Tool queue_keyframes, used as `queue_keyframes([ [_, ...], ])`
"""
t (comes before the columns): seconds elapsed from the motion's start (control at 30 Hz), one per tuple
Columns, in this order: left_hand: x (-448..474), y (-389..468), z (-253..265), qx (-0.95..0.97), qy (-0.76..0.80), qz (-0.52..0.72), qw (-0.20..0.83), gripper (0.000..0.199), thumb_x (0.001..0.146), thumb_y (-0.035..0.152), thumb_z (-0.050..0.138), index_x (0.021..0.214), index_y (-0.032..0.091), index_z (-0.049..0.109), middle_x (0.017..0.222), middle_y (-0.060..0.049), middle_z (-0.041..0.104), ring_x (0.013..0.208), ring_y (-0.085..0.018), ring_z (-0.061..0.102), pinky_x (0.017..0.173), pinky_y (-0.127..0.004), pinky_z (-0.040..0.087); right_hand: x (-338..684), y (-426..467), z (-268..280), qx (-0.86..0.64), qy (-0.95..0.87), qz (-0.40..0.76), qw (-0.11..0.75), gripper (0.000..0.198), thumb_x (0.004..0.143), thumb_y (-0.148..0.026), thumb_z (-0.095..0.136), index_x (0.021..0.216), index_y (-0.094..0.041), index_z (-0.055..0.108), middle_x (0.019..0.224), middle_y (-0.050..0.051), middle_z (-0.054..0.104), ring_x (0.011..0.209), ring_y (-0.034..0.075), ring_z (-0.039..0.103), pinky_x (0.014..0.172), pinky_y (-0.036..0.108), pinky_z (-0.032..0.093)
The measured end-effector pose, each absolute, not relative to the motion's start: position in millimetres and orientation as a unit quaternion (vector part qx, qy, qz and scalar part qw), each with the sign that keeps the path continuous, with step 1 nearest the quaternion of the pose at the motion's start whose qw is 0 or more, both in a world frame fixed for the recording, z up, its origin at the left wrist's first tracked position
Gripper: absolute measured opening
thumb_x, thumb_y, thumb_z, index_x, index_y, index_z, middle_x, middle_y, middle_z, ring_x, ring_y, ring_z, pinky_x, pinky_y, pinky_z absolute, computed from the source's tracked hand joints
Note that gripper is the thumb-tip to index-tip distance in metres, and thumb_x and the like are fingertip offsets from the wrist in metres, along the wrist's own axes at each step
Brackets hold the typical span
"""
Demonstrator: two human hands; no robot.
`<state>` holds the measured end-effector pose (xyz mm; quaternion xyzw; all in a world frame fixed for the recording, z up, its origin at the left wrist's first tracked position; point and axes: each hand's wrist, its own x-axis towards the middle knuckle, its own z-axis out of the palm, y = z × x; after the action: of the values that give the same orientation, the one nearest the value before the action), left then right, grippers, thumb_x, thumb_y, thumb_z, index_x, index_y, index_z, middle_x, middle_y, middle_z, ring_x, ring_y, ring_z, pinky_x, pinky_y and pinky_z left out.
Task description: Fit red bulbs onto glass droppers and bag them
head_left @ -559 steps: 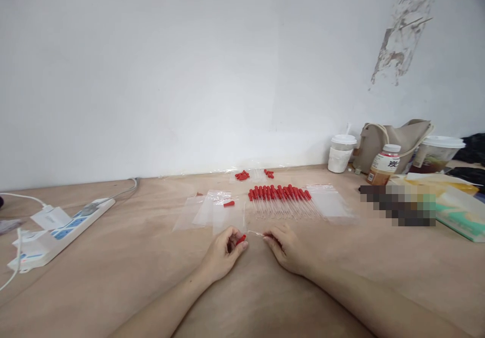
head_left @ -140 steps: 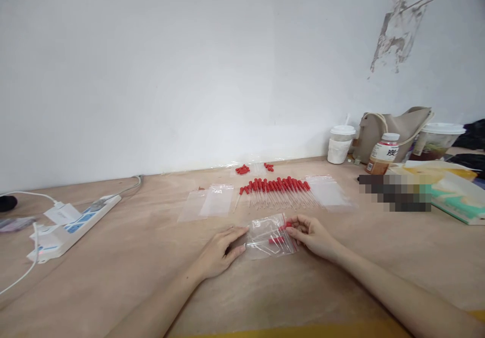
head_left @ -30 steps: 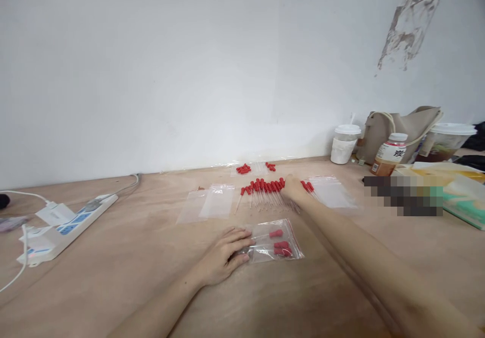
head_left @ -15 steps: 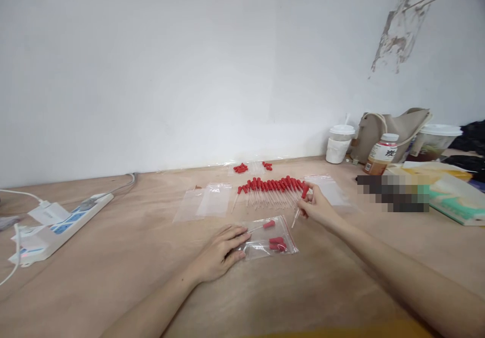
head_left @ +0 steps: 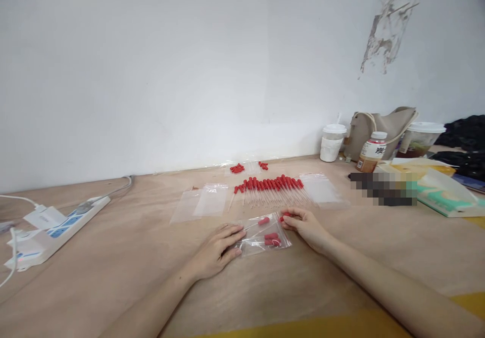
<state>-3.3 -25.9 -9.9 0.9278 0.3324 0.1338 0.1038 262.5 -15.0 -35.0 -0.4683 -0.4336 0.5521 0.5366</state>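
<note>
"Shifted since the earlier view: the right hand [head_left: 305,228], pinched on a red-bulbed dropper [head_left: 285,218], from beside the row of droppers [head_left: 275,185] to the red-edged mouth of the zip bag [head_left: 254,231]."

"Tip inside?"

"From here, I cannot tell. Left hand [head_left: 221,249], fingers spread, rests on the opposite end; best keep that pinned, mouth parted."

"Setting?"

"Brown table [head_left: 215,297], white wall [head_left: 182,75], peeling patch [head_left: 390,30] upper right."
</note>
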Motion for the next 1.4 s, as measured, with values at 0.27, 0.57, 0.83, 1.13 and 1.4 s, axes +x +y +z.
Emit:
queue_keyframes([
  [0.27, -3, -26, -9, 0.926, 0.330, 0.145, 0.110, 0.039, 0.088, 0.033, 0.039, 0.127, 0.029, 0.037, 0.132, -0.002, 0.039, 0.120, -0.019, 0.035, 0.101, -0.039, 0.028, 249, -13, -42, -0.503, -0.546, 0.426, 0.517, 0.024, 0.055, -0.030, 0.069, 0.066, -0.017, 0.053, 0.064, 0.002, 0.062, 0.055, 0.015, 0.057, 0.049, 0.026, 0.047],
  [0.57, -5, -25, -10, 0.928, 0.330, 0.134, 0.110, 0.037, 0.088, 0.032, 0.038, 0.125, 0.029, 0.040, 0.133, -0.002, 0.037, 0.121, -0.020, 0.033, 0.101, -0.040, 0.027, 258, -13, -36, -0.492, -0.567, 0.498, 0.435, 0.026, 0.070, -0.037, 0.053, 0.086, -0.016, 0.058, 0.056, -0.002, 0.059, 0.044, 0.011, 0.053, 0.042, 0.022, 0.043],
  [0.83, -5, -24, -13, 0.929, 0.323, 0.140, 0.110, 0.039, 0.088, 0.033, 0.039, 0.127, 0.030, 0.037, 0.133, -0.002, 0.037, 0.121, -0.020, 0.033, 0.101, -0.039, 0.028, 296, 58, -18, -0.686, -0.619, 0.095, 0.370, 0.013, 0.065, -0.016, 0.053, 0.076, -0.014, 0.059, 0.078, 0.005, 0.062, 0.075, 0.014, 0.057, 0.068, 0.022, 0.040],
  [1.13, -7, -25, -14, 0.927, 0.332, 0.130, 0.119, 0.040, 0.088, 0.034, 0.038, 0.128, 0.031, 0.035, 0.134, -0.001, 0.035, 0.123, -0.020, 0.031, 0.101, -0.040, 0.027, 292, 114, -13, -0.775, -0.527, 0.085, 0.339, 0.025, 0.068, -0.032, 0.053, 0.080, -0.012, 0.063, 0.086, 0.016, 0.062, 0.081, 0.025, 0.059, 0.061, 0.028, 0.041],
  [1.4, -7, -24, -13, 0.925, 0.330, 0.136, 0.126, 0.040, 0.088, 0.034, 0.040, 0.128, 0.031, 0.036, 0.134, -0.001, 0.036, 0.122, -0.021, 0.032, 0.101, -0.040, 0.027, 294, 126, -10, -0.795, -0.487, 0.114, 0.344, 0.023, 0.063, -0.027, 0.060, 0.079, -0.011, 0.067, 0.088, 0.019, 0.063, 0.082, 0.026, 0.060, 0.060, 0.028, 0.044],
])
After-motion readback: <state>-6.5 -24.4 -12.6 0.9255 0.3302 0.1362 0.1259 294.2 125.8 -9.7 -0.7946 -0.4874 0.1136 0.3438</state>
